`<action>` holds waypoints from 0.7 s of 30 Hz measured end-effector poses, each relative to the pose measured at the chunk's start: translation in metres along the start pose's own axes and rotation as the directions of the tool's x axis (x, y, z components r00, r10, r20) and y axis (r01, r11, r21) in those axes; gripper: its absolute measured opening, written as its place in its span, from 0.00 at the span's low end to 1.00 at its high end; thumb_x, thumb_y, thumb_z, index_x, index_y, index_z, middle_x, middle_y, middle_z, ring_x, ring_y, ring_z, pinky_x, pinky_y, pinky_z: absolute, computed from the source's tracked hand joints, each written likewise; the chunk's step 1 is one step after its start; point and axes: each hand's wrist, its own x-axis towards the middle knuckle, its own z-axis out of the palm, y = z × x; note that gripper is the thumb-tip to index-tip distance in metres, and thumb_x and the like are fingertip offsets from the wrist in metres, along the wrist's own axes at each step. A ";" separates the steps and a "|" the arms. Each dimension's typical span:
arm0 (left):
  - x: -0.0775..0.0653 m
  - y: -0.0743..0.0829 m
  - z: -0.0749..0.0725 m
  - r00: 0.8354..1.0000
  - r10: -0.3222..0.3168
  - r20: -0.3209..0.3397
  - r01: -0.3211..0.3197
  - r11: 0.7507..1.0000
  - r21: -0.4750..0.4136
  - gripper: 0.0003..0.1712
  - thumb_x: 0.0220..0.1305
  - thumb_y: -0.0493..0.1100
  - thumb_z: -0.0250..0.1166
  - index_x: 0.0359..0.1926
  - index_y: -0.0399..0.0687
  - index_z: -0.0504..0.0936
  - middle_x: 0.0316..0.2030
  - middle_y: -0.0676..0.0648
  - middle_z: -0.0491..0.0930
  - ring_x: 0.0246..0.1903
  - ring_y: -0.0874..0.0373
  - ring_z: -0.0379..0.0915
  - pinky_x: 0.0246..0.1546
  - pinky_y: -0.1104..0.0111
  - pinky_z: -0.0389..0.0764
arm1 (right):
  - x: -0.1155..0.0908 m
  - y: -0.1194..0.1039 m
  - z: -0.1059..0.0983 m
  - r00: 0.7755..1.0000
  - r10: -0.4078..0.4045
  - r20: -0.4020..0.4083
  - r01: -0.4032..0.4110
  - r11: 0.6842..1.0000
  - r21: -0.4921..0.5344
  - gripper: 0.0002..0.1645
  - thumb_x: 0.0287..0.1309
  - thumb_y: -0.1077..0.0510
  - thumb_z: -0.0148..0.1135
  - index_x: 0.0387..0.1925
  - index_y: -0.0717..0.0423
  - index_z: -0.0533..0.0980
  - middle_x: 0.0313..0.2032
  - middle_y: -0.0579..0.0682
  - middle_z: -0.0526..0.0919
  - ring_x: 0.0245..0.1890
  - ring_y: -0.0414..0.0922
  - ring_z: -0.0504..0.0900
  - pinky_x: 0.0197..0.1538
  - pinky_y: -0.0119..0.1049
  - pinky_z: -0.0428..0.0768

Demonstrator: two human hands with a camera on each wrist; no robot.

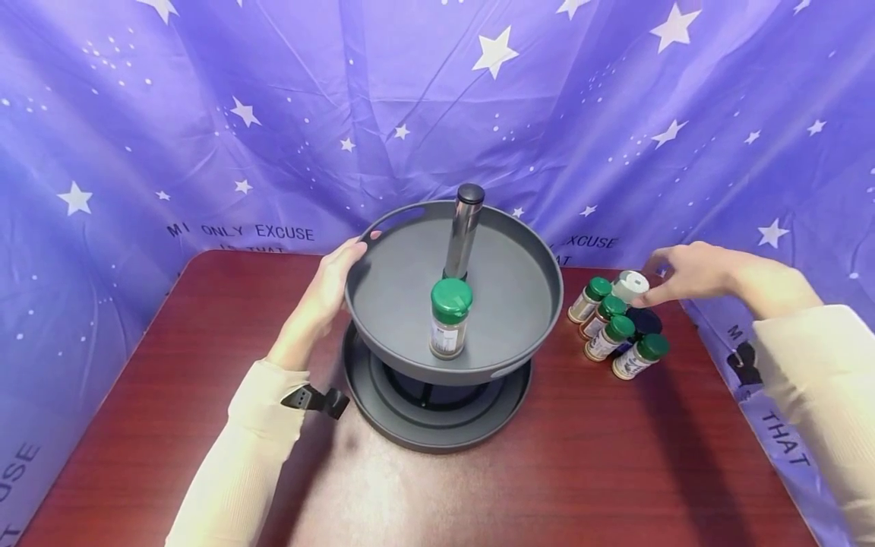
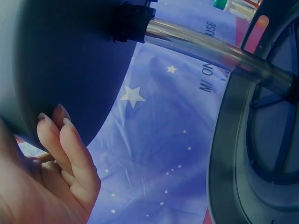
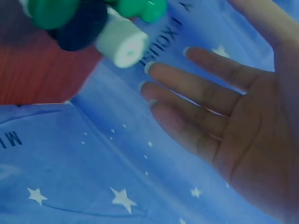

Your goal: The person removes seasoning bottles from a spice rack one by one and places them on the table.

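Observation:
A grey two-tier round tray stand with a metal centre post stands on the table. One green-capped spice jar is upright on its upper tier. My left hand grips the upper tier's left rim; in the left wrist view its bent fingers press the underside. At the right, my right hand is beside a white-capped bottle, thumb and fingers spread about the cap. The right wrist view shows those fingers apart from the white cap.
Several green-capped spice jars and a dark-lidded container cluster around the white-capped bottle. The lower tier sits on the reddish wooden table. A purple star-printed cloth hangs behind and beside the table.

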 end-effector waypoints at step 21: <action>-0.005 0.001 0.001 1.000 -0.002 0.007 0.002 1.000 0.012 0.28 0.76 0.53 0.41 0.72 0.58 0.66 0.61 0.41 0.73 0.41 0.59 0.76 0.37 0.64 0.82 | -0.040 -0.016 -0.062 0.993 -0.061 -0.105 0.092 0.943 0.320 0.38 0.60 0.45 0.67 0.69 0.42 0.64 0.64 0.55 0.76 0.45 0.16 0.74 0.44 0.26 0.76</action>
